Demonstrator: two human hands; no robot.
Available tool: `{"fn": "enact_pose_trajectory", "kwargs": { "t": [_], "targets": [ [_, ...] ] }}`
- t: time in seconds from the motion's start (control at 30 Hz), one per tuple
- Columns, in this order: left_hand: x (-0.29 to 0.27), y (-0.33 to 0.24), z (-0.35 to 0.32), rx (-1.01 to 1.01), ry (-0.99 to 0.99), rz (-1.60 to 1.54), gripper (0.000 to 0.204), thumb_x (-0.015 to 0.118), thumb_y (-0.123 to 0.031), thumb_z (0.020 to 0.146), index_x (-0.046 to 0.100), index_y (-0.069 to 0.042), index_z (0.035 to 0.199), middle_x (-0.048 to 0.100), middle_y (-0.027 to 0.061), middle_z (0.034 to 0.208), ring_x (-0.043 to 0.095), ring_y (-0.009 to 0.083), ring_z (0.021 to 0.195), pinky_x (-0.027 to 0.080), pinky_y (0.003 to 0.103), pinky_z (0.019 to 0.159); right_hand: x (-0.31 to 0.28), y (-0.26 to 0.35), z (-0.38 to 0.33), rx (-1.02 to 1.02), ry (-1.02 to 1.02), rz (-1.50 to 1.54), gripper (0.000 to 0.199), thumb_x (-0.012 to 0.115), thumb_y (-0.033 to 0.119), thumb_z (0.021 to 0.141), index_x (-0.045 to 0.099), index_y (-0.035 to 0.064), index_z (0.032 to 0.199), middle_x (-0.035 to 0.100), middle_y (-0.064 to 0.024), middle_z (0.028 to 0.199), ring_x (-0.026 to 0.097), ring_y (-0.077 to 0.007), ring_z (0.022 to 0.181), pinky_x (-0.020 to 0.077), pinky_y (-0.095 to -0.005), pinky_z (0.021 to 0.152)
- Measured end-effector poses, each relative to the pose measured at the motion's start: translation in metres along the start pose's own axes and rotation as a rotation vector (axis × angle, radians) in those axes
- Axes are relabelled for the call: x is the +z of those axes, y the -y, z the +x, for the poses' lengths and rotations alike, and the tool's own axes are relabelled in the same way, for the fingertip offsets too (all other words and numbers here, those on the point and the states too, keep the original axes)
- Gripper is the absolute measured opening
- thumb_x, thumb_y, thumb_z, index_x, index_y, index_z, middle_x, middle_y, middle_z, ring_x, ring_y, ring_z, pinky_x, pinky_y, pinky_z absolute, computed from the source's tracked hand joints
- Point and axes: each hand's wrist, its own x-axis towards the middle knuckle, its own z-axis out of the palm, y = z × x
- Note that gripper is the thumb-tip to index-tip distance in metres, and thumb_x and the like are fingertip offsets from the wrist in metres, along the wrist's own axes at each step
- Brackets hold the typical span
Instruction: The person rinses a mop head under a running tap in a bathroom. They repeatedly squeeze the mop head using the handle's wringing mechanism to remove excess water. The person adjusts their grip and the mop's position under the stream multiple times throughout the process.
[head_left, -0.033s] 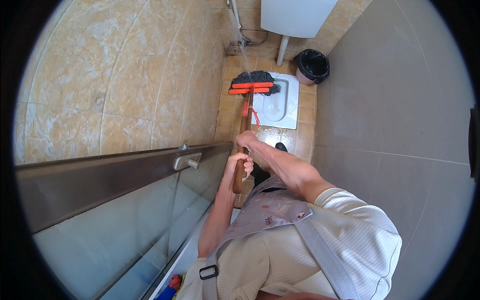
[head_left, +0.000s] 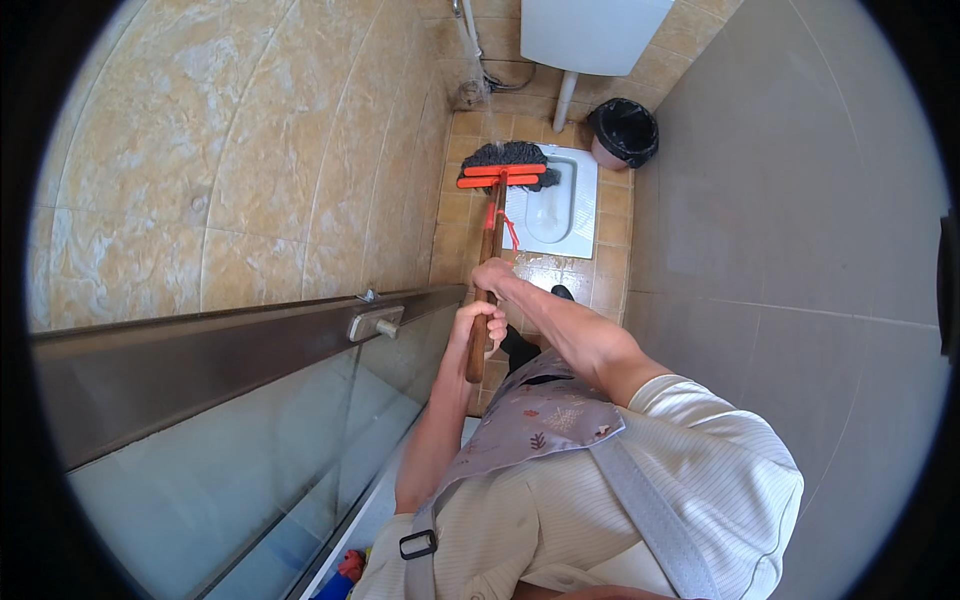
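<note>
A mop with dark grey strands (head_left: 505,153) lies across the left side of the squat toilet (head_left: 586,215) and the tiles beside it. Two orange bars (head_left: 502,176) cross its head, and the brown wooden handle (head_left: 487,245) slopes back toward me; whether a second handle lies alongside I cannot tell. My right hand (head_left: 493,277) is closed round the handle, farther up toward the head. Just below it, my left hand (head_left: 484,326) grips the handle near its end. Red cord (head_left: 513,235) hangs by the handle. A thin stream of water (head_left: 488,105) falls on the strands.
Past the toilet, a white cistern (head_left: 597,35) is on the far wall above a pipe (head_left: 566,100). A bin with a black liner (head_left: 627,130) stands at the far right corner. Left of me is a glass door with a latch (head_left: 375,322). Water wets the floor tiles (head_left: 545,275).
</note>
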Motion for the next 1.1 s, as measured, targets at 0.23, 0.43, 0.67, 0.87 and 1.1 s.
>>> {"fn": "enact_pose_trajectory", "kwargs": {
  "t": [0.23,0.43,0.67,0.87,1.1],
  "targets": [
    [0.01,-0.022,0.033,0.025,-0.054,0.107,0.015,0.06,-0.007,0.085,0.049,0.001,0.091,0.053,0.0083,0.077,0.047,0.0148,0.058,0.042,0.028,0.052,-0.019,0.013,0.027,0.006,-0.065,0.094,0.036,0.073,0.017,0.073,0.071,-0.0089,0.098,0.072,-0.0215,0.092,0.071,-0.0299,0.086,0.0546,-0.0411,0.074],
    [0.024,-0.041,0.059,0.004,-0.034,0.119,0.016,0.059,-0.006,0.085,0.048,0.0,0.095,0.052,0.0079,0.077,0.048,0.0156,0.058,0.042,0.03,0.052,-0.045,0.035,0.054,0.001,0.002,0.019,0.034,0.074,0.015,0.074,0.072,-0.0083,0.098,0.072,-0.0207,0.097,0.071,-0.0306,0.087,0.055,-0.0406,0.074],
    [0.027,-0.062,0.056,-0.053,-0.083,0.091,0.013,0.061,-0.009,0.083,0.051,-0.001,0.085,0.05,0.008,0.072,0.049,0.0166,0.058,0.041,0.031,0.051,-0.042,0.048,0.078,0.038,0.043,-0.04,0.033,0.074,0.016,0.072,0.073,-0.0072,0.096,0.072,-0.0182,0.094,0.07,-0.0276,0.08,0.0547,-0.0409,0.068],
    [0.027,-0.069,0.061,-0.125,-0.066,0.217,0.015,0.063,-0.015,0.081,0.055,-0.003,0.082,0.05,0.0056,0.068,0.047,0.0173,0.057,0.037,0.034,0.052,-0.041,0.042,0.118,0.072,0.032,0.086,0.031,0.074,0.016,0.071,0.075,-0.0027,0.095,0.073,-0.0157,0.093,0.07,-0.0271,0.08,0.0545,-0.0415,0.063],
    [0.043,-0.042,0.009,-0.062,-0.41,0.529,0.018,0.064,-0.011,0.08,0.052,-0.004,0.091,0.049,0.0061,0.065,0.048,0.0168,0.052,0.036,0.032,0.045,-0.03,0.02,0.118,0.075,0.027,0.119,0.03,0.071,0.021,0.07,0.075,-0.0028,0.088,0.073,-0.0181,0.089,0.071,-0.0306,0.083,0.0552,-0.041,0.071]
  ]
}}
